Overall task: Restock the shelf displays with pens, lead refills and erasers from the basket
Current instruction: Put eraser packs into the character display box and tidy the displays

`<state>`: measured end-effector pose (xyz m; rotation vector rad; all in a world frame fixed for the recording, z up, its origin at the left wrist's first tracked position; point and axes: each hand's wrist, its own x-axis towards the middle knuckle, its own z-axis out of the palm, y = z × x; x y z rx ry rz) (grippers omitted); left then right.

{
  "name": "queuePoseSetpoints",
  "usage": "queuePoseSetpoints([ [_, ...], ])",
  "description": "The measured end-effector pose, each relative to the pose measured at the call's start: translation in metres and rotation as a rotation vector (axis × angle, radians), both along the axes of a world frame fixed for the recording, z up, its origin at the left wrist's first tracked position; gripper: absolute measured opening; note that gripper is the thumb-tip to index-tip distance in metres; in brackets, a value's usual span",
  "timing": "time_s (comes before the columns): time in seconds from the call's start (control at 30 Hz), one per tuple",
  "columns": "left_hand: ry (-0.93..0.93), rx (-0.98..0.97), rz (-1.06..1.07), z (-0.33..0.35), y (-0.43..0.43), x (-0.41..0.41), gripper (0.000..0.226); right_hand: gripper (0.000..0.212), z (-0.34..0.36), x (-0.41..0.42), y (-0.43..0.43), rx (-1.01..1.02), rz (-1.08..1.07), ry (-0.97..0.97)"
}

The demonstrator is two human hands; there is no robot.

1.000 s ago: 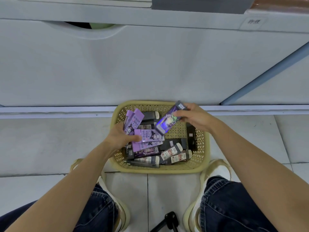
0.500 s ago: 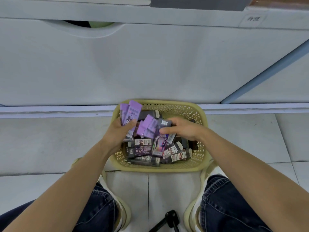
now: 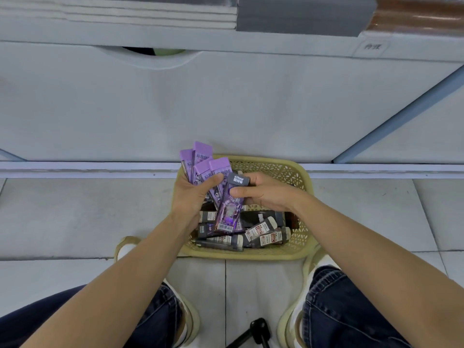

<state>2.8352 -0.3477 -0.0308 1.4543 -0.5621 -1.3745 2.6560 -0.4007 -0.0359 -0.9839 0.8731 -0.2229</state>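
The left hand (image 3: pixel 193 197) is clamping its grip round a fan of purple packs (image 3: pixel 200 167) over the left side of the basket (image 3: pixel 276 256). Touching that fan on the right, the dark-capped pack (image 3: pixel 229 209) is hanging lengthwise (cap far, barcode end near) from the right hand (image 3: pixel 266 194), whose grip is pinching it below the cap. A short leftward slide would probably be joining it to the fan.

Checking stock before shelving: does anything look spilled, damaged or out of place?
Nothing spilled or damaged shows. The packs in the basket lie jumbled at mixed angles. The left hand holds purple packs fanned unevenly; the right hand pinches a dark pack.
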Motion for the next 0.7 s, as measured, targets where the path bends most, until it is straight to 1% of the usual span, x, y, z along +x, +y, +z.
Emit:
queuePoseSetpoints([
  [0.1,-0.068,-0.057,-0.031,0.028,-0.008,0.008,0.039,0.035,0.028,0.003,-0.013,-0.018,0.032,-0.049],
  [0.17,-0.111,-0.128,-0.032,0.05,-0.017,0.019,0.037,0.038,0.056,0.007,-0.023,-0.07,0.019,-0.091],
  [0.23,-0.182,-0.22,-0.06,0.08,-0.022,0.029,0.036,0.036,0.087,0.01,-0.033,-0.174,-0.017,-0.101],
  [0.33,-0.333,-0.355,-0.159,0.124,-0.021,0.046,0.033,0.033,0.136,0.019,-0.041,-0.367,0.038,-0.067],
  [0.4,-0.418,-0.436,-0.204,0.155,-0.018,0.057,0.034,0.023,0.171,0.026,-0.041,-0.468,0.078,-0.045],
  [0.47,-0.452,-0.501,-0.184,0.189,-0.015,0.07,0.033,0.013,0.206,0.034,-0.039,-0.588,0.071,-0.04],
  [0.5,-0.456,-0.526,-0.161,0.207,-0.015,0.077,0.032,0.013,0.224,0.039,-0.037,-0.657,0.052,-0.043],
  [0.57,-0.465,-0.581,-0.121,0.241,-0.014,0.09,0.03,0.019,0.26,0.051,-0.033,-0.772,-0.008,-0.081],
  [0.63,-0.47,-0.649,-0.088,0.273,-0.014,0.101,0.031,0.015,0.296,0.062,-0.031,-0.835,-0.095,-0.159],
  [0.7,-0.474,-0.716,-0.046,0.304,-0.015,0.111,0.032,0.015,0.331,0.071,-0.03,-0.869,-0.178,-0.263],
])
